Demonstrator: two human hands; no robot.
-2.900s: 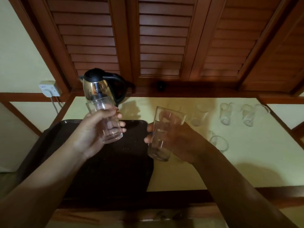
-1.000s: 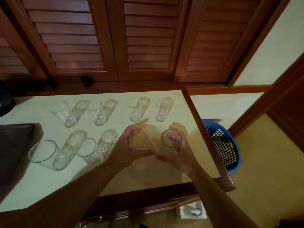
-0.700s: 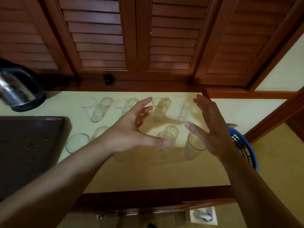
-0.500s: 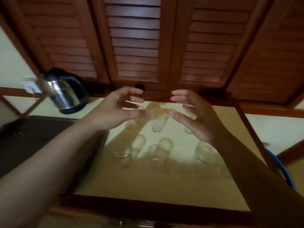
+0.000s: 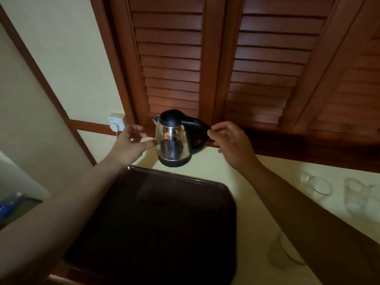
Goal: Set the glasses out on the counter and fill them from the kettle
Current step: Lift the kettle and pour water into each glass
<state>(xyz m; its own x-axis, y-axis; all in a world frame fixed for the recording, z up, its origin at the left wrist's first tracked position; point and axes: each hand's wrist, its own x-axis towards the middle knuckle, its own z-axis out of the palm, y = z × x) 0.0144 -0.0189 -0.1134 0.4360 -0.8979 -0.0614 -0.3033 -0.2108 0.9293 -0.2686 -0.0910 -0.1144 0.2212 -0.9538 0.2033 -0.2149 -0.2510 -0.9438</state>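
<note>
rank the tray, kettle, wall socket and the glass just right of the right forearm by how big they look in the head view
1. Dark tray, largest by far, though it lies nearest the camera.
2. Kettle.
3. Glass; it looks smaller than the kettle, but it is faint and see-through, so its outline is unsure.
4. Wall socket, smallest.
</note>
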